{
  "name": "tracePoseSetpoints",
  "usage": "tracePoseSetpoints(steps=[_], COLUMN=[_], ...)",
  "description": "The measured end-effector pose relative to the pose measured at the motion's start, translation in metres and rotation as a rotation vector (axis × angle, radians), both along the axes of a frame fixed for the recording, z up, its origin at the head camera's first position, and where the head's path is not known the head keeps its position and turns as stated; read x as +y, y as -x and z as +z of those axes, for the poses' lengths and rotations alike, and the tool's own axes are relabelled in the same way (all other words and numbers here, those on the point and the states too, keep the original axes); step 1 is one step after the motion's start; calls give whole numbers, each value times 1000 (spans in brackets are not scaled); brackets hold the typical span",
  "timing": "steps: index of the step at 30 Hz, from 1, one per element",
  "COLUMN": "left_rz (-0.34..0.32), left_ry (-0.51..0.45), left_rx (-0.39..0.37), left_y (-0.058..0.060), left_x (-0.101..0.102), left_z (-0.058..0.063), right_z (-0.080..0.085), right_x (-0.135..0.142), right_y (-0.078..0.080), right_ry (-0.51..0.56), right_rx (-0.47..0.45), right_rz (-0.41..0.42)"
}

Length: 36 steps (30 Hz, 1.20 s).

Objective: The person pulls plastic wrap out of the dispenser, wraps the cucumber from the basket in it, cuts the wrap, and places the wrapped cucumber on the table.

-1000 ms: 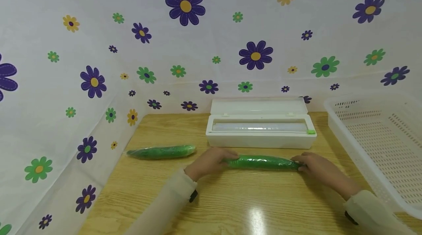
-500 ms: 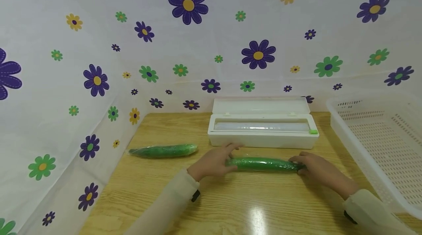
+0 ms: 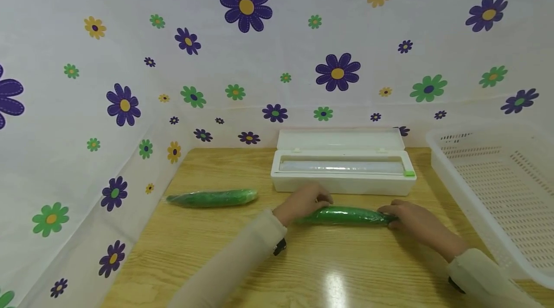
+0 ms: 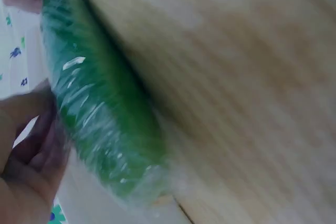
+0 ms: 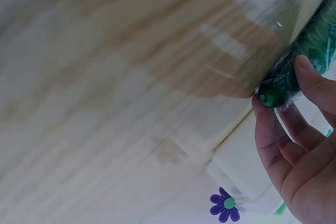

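A green cucumber (image 3: pixel 348 215) in clear plastic wrap lies crosswise on the wooden table, in front of a white cling film box (image 3: pixel 344 184). My right hand (image 3: pixel 415 221) pinches its dark, film-covered right end between thumb and fingers. At the far side of the cucumber's left part, my left hand (image 3: pixel 305 201) has its thumb and curled fingers brought together on the film. Up close in the left wrist view, wrinkled plastic wrap (image 4: pixel 94 114) covers the cucumber and bunches past its near end. A second wrapped cucumber (image 3: pixel 212 198) lies further left.
The box's lid (image 3: pixel 339 140) stands raised at the back, showing a roll of film (image 3: pixel 342 166) inside; a green slider (image 3: pixel 409 173) sits at its right front edge. A white plastic basket (image 3: pixel 480 221) stands at the right. Flower-patterned cloth (image 3: pixel 277 92) rises behind the table.
My left hand has let go of the cucumber's left end, spread its fingers, then moved right and over to the far side. My right hand keeps the right end.
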<state>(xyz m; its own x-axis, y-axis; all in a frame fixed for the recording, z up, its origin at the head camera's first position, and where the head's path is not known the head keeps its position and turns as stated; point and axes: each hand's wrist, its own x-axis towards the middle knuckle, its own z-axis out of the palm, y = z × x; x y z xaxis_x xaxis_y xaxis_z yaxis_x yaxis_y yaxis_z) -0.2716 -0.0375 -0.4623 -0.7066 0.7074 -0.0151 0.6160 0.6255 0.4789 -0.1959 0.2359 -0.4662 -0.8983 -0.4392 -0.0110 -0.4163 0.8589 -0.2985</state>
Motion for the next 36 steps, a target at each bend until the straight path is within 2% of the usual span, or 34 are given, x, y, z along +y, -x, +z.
tracePoseSetpoints(steps=[2, 5, 6, 10, 13, 15, 16, 22, 23, 26, 30, 33, 36], left_rz=[-18, -90, -118, -204, -226, -225, -218, -140, -131, -131, -123, -66, 20], left_ry=[36, 126, 160, 294, 365, 387, 387, 314, 305, 312, 364, 387, 382], left_rx=[133, 368, 425, 573, 640, 642, 617, 305, 265, 211, 243, 303, 334], left_y=[-6, -18, -22, -33, -35, -33, -32, -23, -21, -18, -19, -21, -22], left_x=[0, -2, -4, -9, -12, -12, -13, -19, -19, -19, -18, -22, -30], left_z=[1, 0, 0, -1, -4, -6, -6, -7, -7, -7, -10, -13, -15], right_z=[0, 0, 1, 3, 3, 3, 3, 3, 3, 2, 0, 0, 0], right_x=[0, 0, 0, -1, 0, 1, 2, 4, 4, 4, 3, 3, 3], right_y=[0, 1, 1, 1, 1, 0, 0, -1, -1, 0, -1, -2, -2], right_ry=[-1, -6, -10, -45, -47, -33, -22, -25, -31, -65, -107, -122, -115], right_rx=[10, 31, 40, 98, 145, 162, 165, 126, 131, 188, 254, 276, 275], right_rz=[3, 16, 25, 51, 45, 34, 29, 27, 35, 51, 22, 1, -4])
